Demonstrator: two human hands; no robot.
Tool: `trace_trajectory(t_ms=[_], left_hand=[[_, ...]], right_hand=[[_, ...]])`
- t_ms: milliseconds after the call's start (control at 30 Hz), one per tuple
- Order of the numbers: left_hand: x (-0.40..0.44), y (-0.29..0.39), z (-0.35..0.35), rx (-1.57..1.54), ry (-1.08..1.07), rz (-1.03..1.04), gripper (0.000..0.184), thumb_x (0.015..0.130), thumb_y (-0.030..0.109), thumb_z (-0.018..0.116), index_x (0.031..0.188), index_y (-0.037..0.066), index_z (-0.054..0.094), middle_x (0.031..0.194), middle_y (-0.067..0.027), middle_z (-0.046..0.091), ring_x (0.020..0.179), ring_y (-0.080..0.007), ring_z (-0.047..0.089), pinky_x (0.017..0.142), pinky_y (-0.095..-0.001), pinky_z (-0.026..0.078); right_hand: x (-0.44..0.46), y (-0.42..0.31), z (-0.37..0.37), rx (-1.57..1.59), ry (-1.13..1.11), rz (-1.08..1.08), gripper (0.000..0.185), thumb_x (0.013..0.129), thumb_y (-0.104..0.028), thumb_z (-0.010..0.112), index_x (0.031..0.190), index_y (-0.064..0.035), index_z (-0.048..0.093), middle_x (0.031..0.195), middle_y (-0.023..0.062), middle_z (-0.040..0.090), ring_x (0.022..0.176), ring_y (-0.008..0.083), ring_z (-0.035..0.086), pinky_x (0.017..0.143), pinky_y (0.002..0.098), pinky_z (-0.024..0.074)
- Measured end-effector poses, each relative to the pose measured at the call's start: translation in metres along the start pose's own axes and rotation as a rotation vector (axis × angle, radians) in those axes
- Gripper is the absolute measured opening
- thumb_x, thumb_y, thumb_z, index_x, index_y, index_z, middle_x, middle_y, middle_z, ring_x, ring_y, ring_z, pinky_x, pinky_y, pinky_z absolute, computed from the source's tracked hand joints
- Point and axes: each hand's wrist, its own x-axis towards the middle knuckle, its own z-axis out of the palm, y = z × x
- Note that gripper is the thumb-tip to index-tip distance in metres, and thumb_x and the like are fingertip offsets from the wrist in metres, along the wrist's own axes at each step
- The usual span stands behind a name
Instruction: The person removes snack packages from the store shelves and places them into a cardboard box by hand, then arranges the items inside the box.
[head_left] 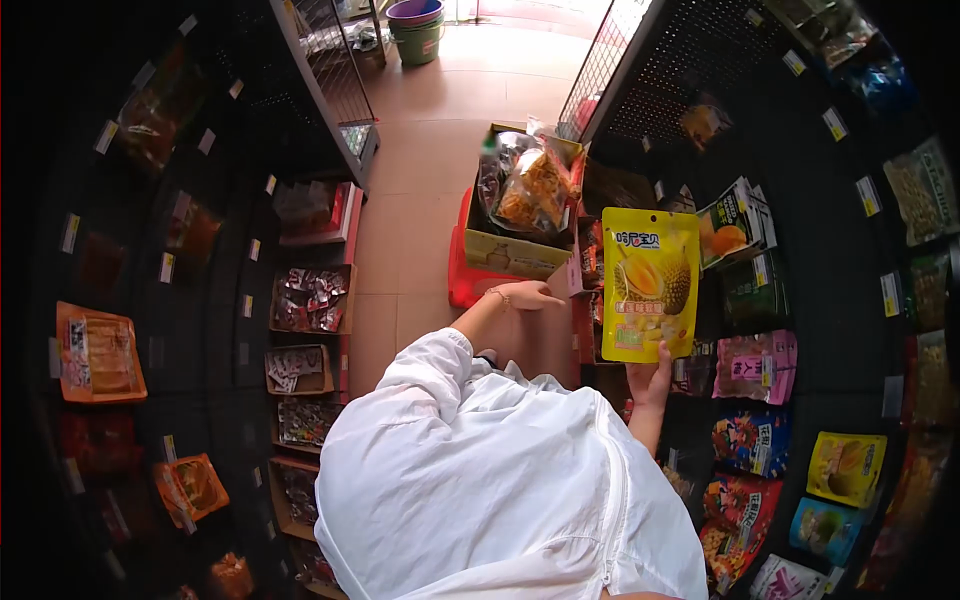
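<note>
A yellow snack bag (650, 290) with durian pictures is held upright by its lower edge in my right hand (652, 378), its thumb on the front and the other fingers mostly behind it. My left hand (530, 295) holds nothing; its fingers are apart and extend toward the right, just below the front of a cardboard box (515, 257). Clear bags of orange-brown snacks (532, 190) fill that box, which rests on a red stool or crate (463, 270).
Dark shelves with hanging snack bags (100, 352) line the left, and small open boxes (312, 300) stand lower down. More packets (755, 366) hang on the right. Stacked buckets (416, 35) stand at the far end of the tiled aisle (410, 160).
</note>
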Motion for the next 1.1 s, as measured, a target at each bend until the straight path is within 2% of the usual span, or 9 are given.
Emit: trace_trajectory(t_ms=[67,133,333,467,567,767,933,1000,1100], left_hand=[[-0.009,0.014,0.015,-0.184,-0.11,0.089,0.065,0.075,0.048,0.05,0.114,-0.002,0.04,0.113,-0.0138,0.046,0.103,-0.0249,0.046,0.084,-0.0338,0.04],[-0.025,0.036,0.026,-0.717,-0.311,0.299,0.054,0.077,0.037,0.053,0.116,0.003,0.04,0.113,-0.0101,0.046,0.103,-0.0212,0.046,0.083,-0.0345,0.041],[-0.014,0.034,0.024,-0.734,-0.181,0.349,0.052,0.075,0.027,0.06,0.118,0.007,0.039,0.114,-0.0074,0.046,0.101,-0.0182,0.047,0.081,-0.0319,0.042],[0.01,-0.017,-0.005,-0.236,0.025,0.095,0.049,0.075,0.039,0.055,0.112,0.008,0.045,0.103,-0.0075,0.053,0.089,-0.0154,0.051,0.073,-0.0285,0.043],[-0.008,-0.017,-0.023,-0.476,0.219,-0.078,0.04,0.077,0.036,0.052,0.105,0.008,0.049,0.103,-0.0067,0.052,0.088,-0.0141,0.051,0.071,-0.0282,0.044],[-0.02,0.012,-0.031,-0.562,0.089,0.379,0.034,0.078,0.023,0.054,0.107,0.006,0.047,0.097,-0.0055,0.056,0.088,-0.0137,0.053,0.075,-0.0244,0.042],[0.004,0.004,-0.03,-0.263,0.281,0.398,0.028,0.076,0.019,0.056,0.098,0.001,0.053,0.097,-0.0088,0.055,0.085,-0.0147,0.054,0.071,-0.0257,0.044],[0.009,-0.016,-0.036,-0.087,0.611,0.244,0.029,0.071,0.021,0.057,0.091,0.0,0.055,0.093,-0.0142,0.056,0.091,-0.0253,0.053,0.077,-0.0331,0.042],[0.001,-0.038,-0.042,0.351,0.692,0.088,0.045,0.069,0.025,0.058,0.105,0.002,0.046,0.115,-0.0181,0.041,0.1,-0.034,0.045,0.081,-0.04,0.041]], right_hand=[[0.014,0.009,0.004,-0.031,0.013,0.035,0.047,0.08,-0.02,0.051,0.121,-0.0089,0.032,0.119,0.0066,0.042,0.106,0.02,0.044,0.084,0.034,0.0401],[0.018,0.015,0.024,-0.112,-0.023,0.03,0.046,0.08,-0.019,0.051,0.121,-0.0084,0.032,0.118,0.0066,0.042,0.105,0.0196,0.044,0.085,0.0339,0.0398],[0.029,0.024,0.04,-0.301,-0.029,-0.051,0.041,0.08,-0.013,0.051,0.117,-0.0065,0.036,0.112,0.0067,0.045,0.1,0.0165,0.046,0.081,0.0305,0.0408],[0.037,0.014,0.024,-0.534,0.007,-0.217,0.038,0.077,-0.006,0.055,0.112,-0.0054,0.04,0.102,0.0038,0.05,0.085,0.0103,0.051,0.066,0.0201,0.0422],[0.039,0.004,0.023,-0.632,0.028,-0.195,0.036,0.075,-0.003,0.057,0.108,-0.0047,0.042,0.098,0.0014,0.051,0.077,0.0069,0.05,0.057,0.0163,0.0393],[0.049,0.024,0.051,-0.408,0.012,-0.268,0.041,0.075,-0.001,0.055,0.112,-0.0012,0.039,0.105,0.0058,0.049,0.093,0.014,0.05,0.076,0.024,0.0413],[0.078,0.022,0.065,-0.545,-0.08,-0.327,0.041,0.075,0.0,0.055,0.112,0.0014,0.038,0.108,0.0086,0.047,0.1,0.0165,0.046,0.083,0.0265,0.0383],[0.084,0.016,0.071,-0.876,-0.016,-0.367,0.037,0.075,-0.001,0.054,0.109,-0.0005,0.04,0.106,0.0072,0.048,0.096,0.0155,0.047,0.081,0.0259,0.0386],[0.098,0.002,0.074,-1.078,-0.22,-0.422,0.031,0.076,-0.001,0.054,0.105,-0.0036,0.044,0.099,0.0057,0.05,0.091,0.0134,0.048,0.078,0.025,0.0389]])
